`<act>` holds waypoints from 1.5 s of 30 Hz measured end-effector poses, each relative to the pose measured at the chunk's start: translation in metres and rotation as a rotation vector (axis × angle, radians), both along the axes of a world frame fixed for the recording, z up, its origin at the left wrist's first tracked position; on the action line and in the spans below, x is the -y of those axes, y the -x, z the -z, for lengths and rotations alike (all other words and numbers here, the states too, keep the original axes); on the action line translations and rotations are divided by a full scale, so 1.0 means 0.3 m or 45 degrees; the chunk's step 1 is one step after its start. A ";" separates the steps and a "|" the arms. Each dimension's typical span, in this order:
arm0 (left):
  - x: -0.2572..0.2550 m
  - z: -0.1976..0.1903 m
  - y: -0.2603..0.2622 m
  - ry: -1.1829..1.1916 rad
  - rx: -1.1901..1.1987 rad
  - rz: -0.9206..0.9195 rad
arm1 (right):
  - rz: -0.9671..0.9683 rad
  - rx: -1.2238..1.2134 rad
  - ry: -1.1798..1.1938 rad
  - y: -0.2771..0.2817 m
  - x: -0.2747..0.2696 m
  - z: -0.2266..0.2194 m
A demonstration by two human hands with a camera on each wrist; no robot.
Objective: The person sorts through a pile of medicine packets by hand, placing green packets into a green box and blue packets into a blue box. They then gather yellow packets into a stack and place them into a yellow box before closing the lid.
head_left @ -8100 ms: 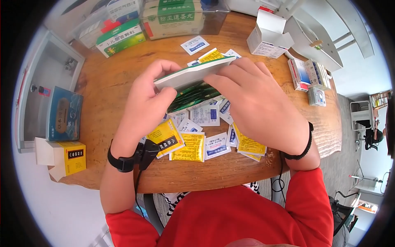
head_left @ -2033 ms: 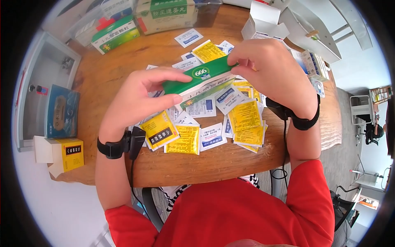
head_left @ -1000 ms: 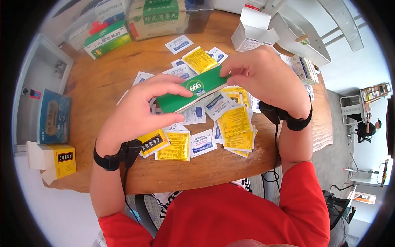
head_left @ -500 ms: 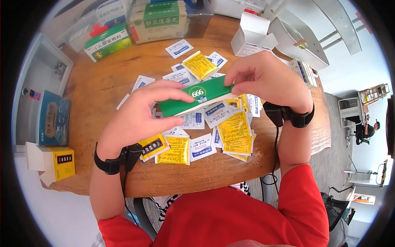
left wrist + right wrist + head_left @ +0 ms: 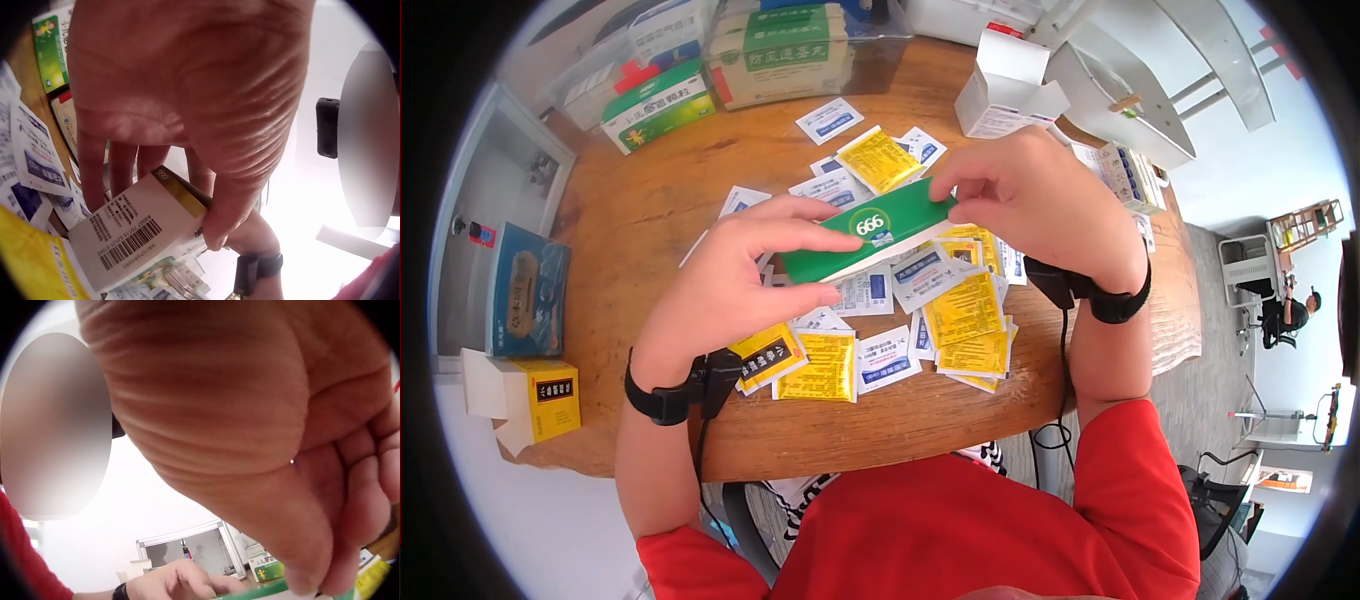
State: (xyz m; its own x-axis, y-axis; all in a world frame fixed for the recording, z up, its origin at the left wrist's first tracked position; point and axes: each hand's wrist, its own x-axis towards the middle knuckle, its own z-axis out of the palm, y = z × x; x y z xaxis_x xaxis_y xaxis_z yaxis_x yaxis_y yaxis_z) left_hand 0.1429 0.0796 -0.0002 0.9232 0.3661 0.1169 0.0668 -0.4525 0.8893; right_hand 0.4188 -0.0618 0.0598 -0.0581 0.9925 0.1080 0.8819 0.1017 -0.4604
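Note:
Both hands hold a green-topped medicine box (image 5: 825,257) marked 999, lid down, above scattered sachets. The left hand (image 5: 735,270) grips its left end, with the index finger on the green lid and the thumb along the near side. In the left wrist view the box's white end panel (image 5: 128,234) shows a barcode. At the right end, the right hand (image 5: 1045,200) pinches the lid's edge between thumb and fingers. Beneath and around the box lie yellow sachets (image 5: 965,310) and white-and-blue sachets (image 5: 888,358). The box's contents are hidden.
An opened white carton (image 5: 1005,95) stands at the back right. A green-and-white box (image 5: 658,105) and a clear plastic bin (image 5: 880,55) sit at the back. To the left are a blue box (image 5: 530,290) and an opened yellow carton (image 5: 550,400), near the wooden table's (image 5: 640,220) edge.
Eight seconds ago the box stood open with its flap raised and green sachets showing inside; its lid is now down. Since two seconds ago the box has tipped so its green top faces up.

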 end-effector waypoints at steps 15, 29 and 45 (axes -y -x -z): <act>-0.004 0.002 0.002 0.026 0.004 -0.049 | -0.023 0.271 -0.263 0.030 0.006 0.015; 0.001 -0.012 -0.002 -0.017 0.005 -0.031 | -0.048 0.383 -0.408 0.054 -0.003 0.028; 0.014 -0.002 -0.004 -0.023 -0.003 -0.007 | -0.073 0.450 -0.335 0.048 0.003 0.051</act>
